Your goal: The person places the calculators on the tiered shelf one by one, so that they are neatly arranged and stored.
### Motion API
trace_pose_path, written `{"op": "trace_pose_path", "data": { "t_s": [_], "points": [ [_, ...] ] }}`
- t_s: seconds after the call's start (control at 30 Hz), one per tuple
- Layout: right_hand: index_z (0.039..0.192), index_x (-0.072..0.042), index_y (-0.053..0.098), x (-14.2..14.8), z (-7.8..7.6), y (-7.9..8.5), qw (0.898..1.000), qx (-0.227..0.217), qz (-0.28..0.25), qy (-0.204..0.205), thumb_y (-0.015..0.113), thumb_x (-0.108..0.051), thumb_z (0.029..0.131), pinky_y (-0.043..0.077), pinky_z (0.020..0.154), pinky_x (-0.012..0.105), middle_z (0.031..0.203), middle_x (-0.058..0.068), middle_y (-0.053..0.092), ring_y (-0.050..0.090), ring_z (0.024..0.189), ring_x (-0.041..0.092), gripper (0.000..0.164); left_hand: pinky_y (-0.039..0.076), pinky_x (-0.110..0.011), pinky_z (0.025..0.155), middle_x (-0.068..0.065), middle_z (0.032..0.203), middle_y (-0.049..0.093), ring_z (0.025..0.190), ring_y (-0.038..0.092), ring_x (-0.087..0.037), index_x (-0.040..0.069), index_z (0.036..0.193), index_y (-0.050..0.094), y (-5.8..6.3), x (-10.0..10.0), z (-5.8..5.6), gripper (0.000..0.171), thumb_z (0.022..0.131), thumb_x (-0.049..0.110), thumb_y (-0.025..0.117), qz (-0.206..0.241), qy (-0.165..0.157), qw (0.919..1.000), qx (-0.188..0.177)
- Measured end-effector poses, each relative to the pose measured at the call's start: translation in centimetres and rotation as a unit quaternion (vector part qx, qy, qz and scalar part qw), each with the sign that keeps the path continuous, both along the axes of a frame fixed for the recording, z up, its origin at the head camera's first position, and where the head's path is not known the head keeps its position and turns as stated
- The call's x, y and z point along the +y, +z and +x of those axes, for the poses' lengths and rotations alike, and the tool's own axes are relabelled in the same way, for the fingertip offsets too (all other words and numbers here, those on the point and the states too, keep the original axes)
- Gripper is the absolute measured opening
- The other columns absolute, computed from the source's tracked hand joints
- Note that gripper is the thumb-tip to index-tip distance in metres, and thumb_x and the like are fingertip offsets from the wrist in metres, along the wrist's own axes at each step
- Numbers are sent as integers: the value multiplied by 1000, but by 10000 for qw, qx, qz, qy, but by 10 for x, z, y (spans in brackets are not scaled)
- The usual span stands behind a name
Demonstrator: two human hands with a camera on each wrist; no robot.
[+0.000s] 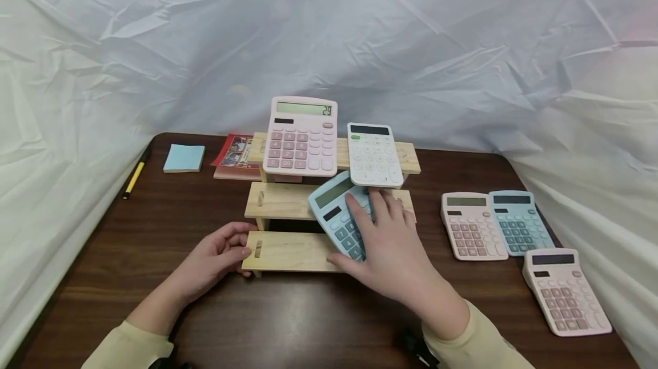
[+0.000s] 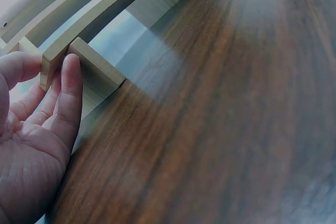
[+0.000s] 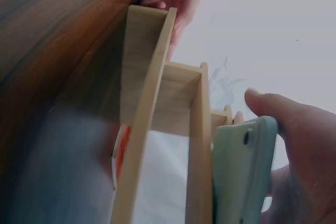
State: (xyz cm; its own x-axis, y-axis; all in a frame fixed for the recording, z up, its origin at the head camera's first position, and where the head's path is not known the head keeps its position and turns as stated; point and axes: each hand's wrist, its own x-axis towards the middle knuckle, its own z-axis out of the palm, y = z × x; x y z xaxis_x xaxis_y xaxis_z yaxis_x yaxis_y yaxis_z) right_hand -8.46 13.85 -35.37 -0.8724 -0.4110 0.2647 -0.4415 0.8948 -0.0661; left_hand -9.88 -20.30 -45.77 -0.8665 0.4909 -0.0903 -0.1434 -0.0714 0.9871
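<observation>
A three-step wooden stand [image 1: 288, 252] stands on the table. At the left end of its lowest step, my left hand [image 1: 218, 252] pinches the plank between thumb and fingers; the left wrist view shows that hand [image 2: 39, 140] around the plank's end. My right hand [image 1: 393, 246] grips a blue calculator [image 1: 334, 209], which slants across the middle step with its screen toward the upper left. The calculator's right part is hidden under the fingers. From the side, the right wrist view shows this calculator [image 3: 241, 166] close to the step edges. Above, a pink calculator [image 1: 300, 140] and a white calculator [image 1: 374, 155] lean on the top step.
At the right lie two pink calculators [image 1: 473, 226] [image 1: 565, 292] and another blue calculator [image 1: 519, 223]. Blue sticky notes [image 1: 184, 157] and a yellow marker [image 1: 135, 177] lie at the left. A red booklet [image 1: 236, 152] is partly behind the stand. White sheeting surrounds the table.
</observation>
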Motion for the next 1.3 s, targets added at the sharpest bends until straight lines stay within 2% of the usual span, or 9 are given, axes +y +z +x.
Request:
{"op": "trace_pose_path", "data": {
  "t_s": [0.13, 0.27, 0.37, 0.47, 0.6, 0.7, 0.8, 1.07, 1.3],
  "points": [
    [153, -22, 31, -6, 1, 2, 9995, -267, 99, 107, 39, -91, 70, 31, 103, 62, 152, 25, 26, 23, 137, 44, 108, 57, -50, 74, -29, 118, 51, 92, 64, -31, 0, 141, 34, 1, 0, 0, 47, 100, 12, 55, -4, -1, 10000, -2],
    [155, -20, 25, -8, 1, 4, 9981, -460, 236, 343, 36, -94, 67, 29, 105, 61, 155, 25, 18, 20, 139, 44, 115, 56, -51, 74, -30, 119, 50, 93, 63, -31, -1, 140, 34, 2, 1, 1, 47, 100, 13, 55, -17, 1, 10000, -43],
    [156, -21, 17, -6, 1, 5, 9960, -638, 297, 546, 39, -95, 63, 26, 108, 61, 157, 24, 10, 15, 141, 44, 121, 56, -51, 74, -30, 120, 50, 93, 63, -31, -1, 140, 34, 2, 1, 1, 47, 100, 13, 55, -35, 18, 10000, -76],
    [157, -19, 12, -2, 0, 5, 9936, -758, 318, 776, 47, -93, 61, 25, 109, 61, 160, 20, 3, 10, 143, 42, 126, 56, -52, 74, -30, 119, 50, 93, 63, -31, -1, 140, 34, 3, 2, 1, 47, 100, 13, 55, -49, 29, 10000, -62],
    [156, -11, 13, 2, -2, 7, 9900, -667, 423, 1166, 57, -89, 60, 24, 110, 58, 161, 15, -6, 7, 145, 38, 131, 56, -52, 74, -30, 119, 50, 93, 63, -32, -1, 139, 34, 3, 2, 0, 47, 100, 13, 55, -58, 37, 10000, -53],
    [155, -9, 17, 4, -4, 8, 9878, -524, 450, 1396, 56, -88, 62, 24, 111, 56, 161, 12, -6, 9, 144, 36, 128, 56, -51, 74, -30, 120, 49, 93, 63, -31, -1, 139, 34, 3, 2, 1, 47, 100, 13, 55, -67, 78, 9999, -79],
    [154, -11, 22, 4, -6, 8, 9874, -442, 336, 1481, 53, -87, 66, 26, 111, 55, 162, 13, 1, 12, 144, 36, 121, 56, -51, 74, -30, 120, 49, 93, 63, -31, -1, 140, 34, 3, 1, 1, 48, 100, 13, 56, -64, 107, 9999, -113],
    [149, -16, 39, 2, -9, 8, 9860, -315, -56, 1639, 57, -68, 84, 38, 106, 45, 160, 9, 14, 22, 140, 32, 85, 56, -51, 74, -29, 118, 51, 92, 63, -29, -1, 140, 34, 2, 1, 1, 47, 100, 12, 55, -9, 39, 10000, -11],
    [144, -19, 48, 1, -12, 5, 9876, -89, -94, 1564, 56, -67, 85, 47, 97, 42, 159, 7, 21, 28, 137, 28, 76, 56, -51, 74, -29, 118, 50, 91, 63, -31, 1, 139, 35, 3, 2, 1, 47, 99, 14, 56, -99, 94, 9998, -124]
  ]
}}
